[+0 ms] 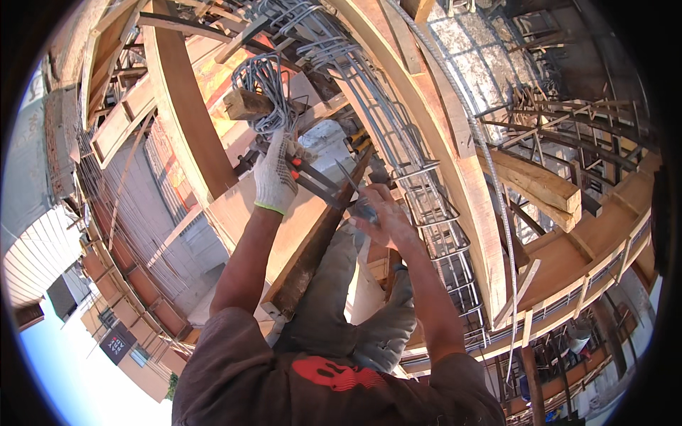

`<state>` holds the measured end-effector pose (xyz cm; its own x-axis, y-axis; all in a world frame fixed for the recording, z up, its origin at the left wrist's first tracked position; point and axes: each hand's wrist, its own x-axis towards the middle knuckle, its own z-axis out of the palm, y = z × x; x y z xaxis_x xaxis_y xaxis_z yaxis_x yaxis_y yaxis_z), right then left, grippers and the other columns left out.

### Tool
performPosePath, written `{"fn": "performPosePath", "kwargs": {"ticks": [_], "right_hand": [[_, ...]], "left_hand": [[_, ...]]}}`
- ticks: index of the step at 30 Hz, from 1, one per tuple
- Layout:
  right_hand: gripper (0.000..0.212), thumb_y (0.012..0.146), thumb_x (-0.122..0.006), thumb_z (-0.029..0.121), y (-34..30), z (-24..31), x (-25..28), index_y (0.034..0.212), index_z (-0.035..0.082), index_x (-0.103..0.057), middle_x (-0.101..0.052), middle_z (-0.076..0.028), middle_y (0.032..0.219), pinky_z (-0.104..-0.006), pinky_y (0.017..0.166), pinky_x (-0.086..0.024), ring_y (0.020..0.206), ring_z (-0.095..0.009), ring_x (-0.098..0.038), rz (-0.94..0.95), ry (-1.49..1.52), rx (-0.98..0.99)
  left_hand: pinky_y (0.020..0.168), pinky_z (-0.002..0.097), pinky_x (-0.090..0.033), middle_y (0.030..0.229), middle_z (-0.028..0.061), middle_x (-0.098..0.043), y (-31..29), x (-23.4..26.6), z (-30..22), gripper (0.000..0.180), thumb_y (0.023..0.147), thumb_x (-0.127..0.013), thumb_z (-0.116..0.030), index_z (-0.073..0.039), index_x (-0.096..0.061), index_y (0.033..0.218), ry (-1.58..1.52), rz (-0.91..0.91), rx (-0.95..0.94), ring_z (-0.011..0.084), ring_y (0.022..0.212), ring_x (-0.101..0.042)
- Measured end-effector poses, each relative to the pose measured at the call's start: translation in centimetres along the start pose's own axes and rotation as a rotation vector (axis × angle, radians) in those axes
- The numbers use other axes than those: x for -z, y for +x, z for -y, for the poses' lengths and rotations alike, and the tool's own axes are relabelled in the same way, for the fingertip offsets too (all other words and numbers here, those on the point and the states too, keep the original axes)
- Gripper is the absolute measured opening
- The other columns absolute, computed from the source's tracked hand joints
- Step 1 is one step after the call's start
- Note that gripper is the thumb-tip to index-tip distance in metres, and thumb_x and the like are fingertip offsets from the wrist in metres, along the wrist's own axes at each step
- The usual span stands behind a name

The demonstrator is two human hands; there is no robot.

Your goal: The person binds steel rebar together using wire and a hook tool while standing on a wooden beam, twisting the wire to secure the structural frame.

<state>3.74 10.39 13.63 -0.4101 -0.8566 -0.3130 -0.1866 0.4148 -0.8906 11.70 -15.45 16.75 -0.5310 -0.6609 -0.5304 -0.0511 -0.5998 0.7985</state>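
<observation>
Held a dark, bar-like tool with red marks (320,192) in the gloved left hand (275,174), with fingers closed round it, just below a bundle of bent grey rods (266,92) and a short wooden block (247,104). Had the bare right hand (383,216) curled near the far end of that tool, seemingly at a thin dark rod (347,174); could not tell whether with a firm grip or only a touch. Located the tool between the two hands, near a dark timber beam (312,248) and to the left of the long steel cage (419,170). Judged the work as partway along: found crosswise ties already set around the cage's long bars, yet saw the bent rods bunched off to its left, so apparently unused. Could not judge the stage of the tool's own use. Among containers, counted the trough-like timber form (458,142), with the cage along or inside it and steel exposed over the visible length. Made out another curved form (616,240) at the right, with thin bars along its outer side. Noted a white, sack-like thing (328,145) just beyond the left hand, with contents hidden, and a yellow item (360,138) beside it.
</observation>
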Motion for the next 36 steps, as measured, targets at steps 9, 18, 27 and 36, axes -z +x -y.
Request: {"fn": "performPosePath", "kwargs": {"ticks": [9, 18, 27, 36], "right_hand": [[0.037, 0.087, -0.069, 0.008, 24.5, -2.5, 6.8, 0.123, 0.012, -0.065, -0.065, -0.011, 0.118, -0.0448, 0.088, -0.057, 0.107, -0.033, -0.067, 0.011, -0.642, 0.009], [0.072, 0.080, -0.070, 0.013, 38.3, -1.1, 2.6, 0.145, 0.015, -0.041, -0.043, -0.020, 0.136, -0.0540, 0.107, -0.043, 0.133, -0.042, -0.041, 0.047, -1.081, -0.204], [0.070, 0.084, -0.073, 0.019, 37.4, 0.1, 8.3, 0.147, 0.010, -0.043, -0.045, -0.017, 0.140, -0.0517, 0.109, -0.042, 0.129, -0.040, -0.048, 0.062, -0.723, -0.111], [0.075, 0.092, -0.059, 0.069, 33.1, 19.4, 30.0, 0.148, 0.020, -0.050, -0.047, -0.016, 0.148, -0.0601, 0.107, -0.037, 0.139, -0.041, -0.041, -0.726, -1.801, -0.443]], "left_hand": [[0.081, 0.0494, -0.054, 0.097, 0.0157, -0.070, 14.5, 1.1, -16.0, 0.030, 0.090, -0.067, -0.037, -0.007, -0.070, 0.090, 1.980, -0.435, -0.651, 0.0377, 0.099, -0.068], [0.080, 0.0493, -0.053, 0.089, 0.0225, -0.069, 18.5, 6.1, -12.4, 0.046, 0.089, -0.067, -0.048, -0.003, -0.072, 0.092, 1.425, -0.200, -0.128, 0.0410, 0.090, -0.068], [0.085, 0.0472, -0.055, 0.098, 0.0167, -0.074, 20.2, 4.5, -13.2, 0.036, 0.084, -0.069, -0.041, -0.007, -0.077, 0.095, 1.507, -0.060, -0.047, 0.0355, 0.095, -0.072], [0.085, 0.0456, -0.055, 0.097, 0.0154, -0.073, 19.5, 5.2, -13.2, 0.035, 0.083, -0.070, -0.041, -0.008, -0.077, 0.095, 1.492, -0.118, -0.019, 0.0346, 0.095, -0.071]]}}
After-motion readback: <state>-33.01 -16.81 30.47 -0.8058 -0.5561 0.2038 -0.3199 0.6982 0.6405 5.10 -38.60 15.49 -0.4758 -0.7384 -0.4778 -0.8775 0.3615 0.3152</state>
